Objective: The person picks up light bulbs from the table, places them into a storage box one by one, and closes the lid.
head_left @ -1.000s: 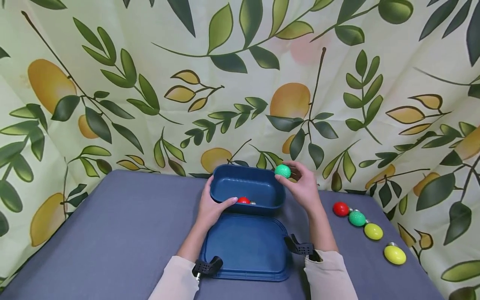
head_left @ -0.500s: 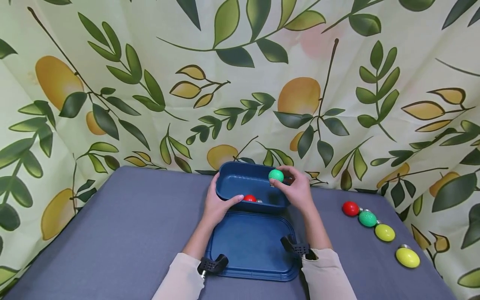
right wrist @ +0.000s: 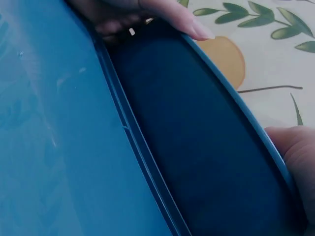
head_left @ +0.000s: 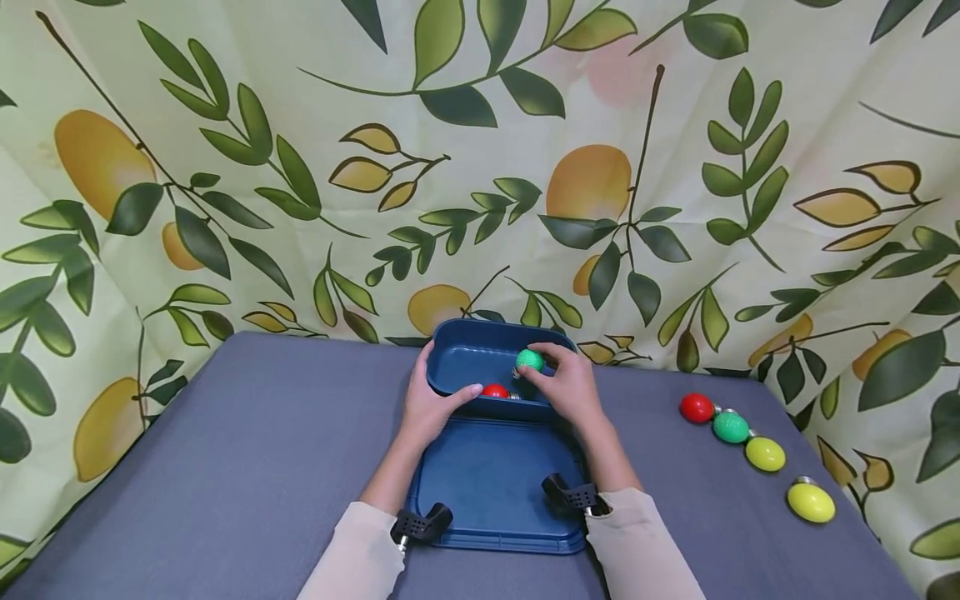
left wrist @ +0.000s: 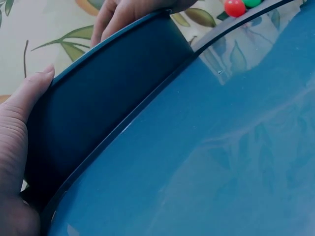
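Blue box (head_left: 465, 363), frame centre: stiff-looking; left end gripped by the left hand (head_left: 429, 403). Right hand (head_left: 572, 385): pinching the green bulb (head_left: 529, 360) at the box's opening; bulb likely light, rigid, perhaps fragile, best held around its rounded body.

- Head view, centre: red bulb (head_left: 494, 390) in the box (head_left: 467, 360), lower part hidden by its front wall
- Just right: green bulb (head_left: 529, 360), partly covered by the right hand (head_left: 570, 387)
- Left wrist view, upper right: other green bulb (left wrist: 252, 2), cut off
- Left edge there: left hand (left wrist: 11, 147), cut off
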Available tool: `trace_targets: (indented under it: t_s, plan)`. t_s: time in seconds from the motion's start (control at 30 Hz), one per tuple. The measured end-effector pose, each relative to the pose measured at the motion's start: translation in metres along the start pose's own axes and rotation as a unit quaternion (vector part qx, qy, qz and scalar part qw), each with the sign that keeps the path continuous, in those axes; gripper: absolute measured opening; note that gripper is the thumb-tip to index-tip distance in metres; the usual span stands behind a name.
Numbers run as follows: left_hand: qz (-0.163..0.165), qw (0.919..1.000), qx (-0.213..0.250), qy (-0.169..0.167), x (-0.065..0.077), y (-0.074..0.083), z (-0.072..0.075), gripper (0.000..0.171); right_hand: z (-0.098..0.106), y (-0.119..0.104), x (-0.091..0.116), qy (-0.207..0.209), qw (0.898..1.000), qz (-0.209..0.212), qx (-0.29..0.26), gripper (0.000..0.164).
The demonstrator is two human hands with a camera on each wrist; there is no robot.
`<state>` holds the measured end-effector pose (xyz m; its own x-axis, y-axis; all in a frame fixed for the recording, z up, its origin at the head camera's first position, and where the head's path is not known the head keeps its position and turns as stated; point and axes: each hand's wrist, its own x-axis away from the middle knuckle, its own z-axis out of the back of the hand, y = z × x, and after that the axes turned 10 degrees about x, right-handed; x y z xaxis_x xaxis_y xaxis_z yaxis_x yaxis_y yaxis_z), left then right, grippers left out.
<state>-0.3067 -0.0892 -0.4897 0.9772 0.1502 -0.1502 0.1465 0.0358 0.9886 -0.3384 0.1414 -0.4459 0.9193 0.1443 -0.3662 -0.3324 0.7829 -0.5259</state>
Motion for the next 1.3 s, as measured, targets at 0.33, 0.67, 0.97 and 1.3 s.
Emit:
trace_targets:
  t_s: [0.33,0.67,0.97,1.3]
  plan:
    - [-0.002,1.0000,-0.006,0.001,0.0013,0.0029,0.0009,0.099,-0.0012,-0.0052,-0.0001,-0.029,0.996,-0.002,0.080,0.037]
    - [-0.008,0.9993,-0.017,0.031,0.0012,0.0020,-0.0016,0.092,0.0034,0.0008,-0.0039,-0.058,0.995,0.010,0.079,0.038]
    - [-0.008,0.9990,-0.043,0.011,0.0018,0.0045,-0.0022,0.102,0.0037,-0.0003,-0.0033,-0.063,0.994,0.015,0.085,0.040]
    - [-0.003,0.9993,-0.038,0.005,0.0030,0.0043,-0.0010,0.100,0.0031,-0.0009,-0.0017,-0.062,0.994,0.008,0.090,0.042]
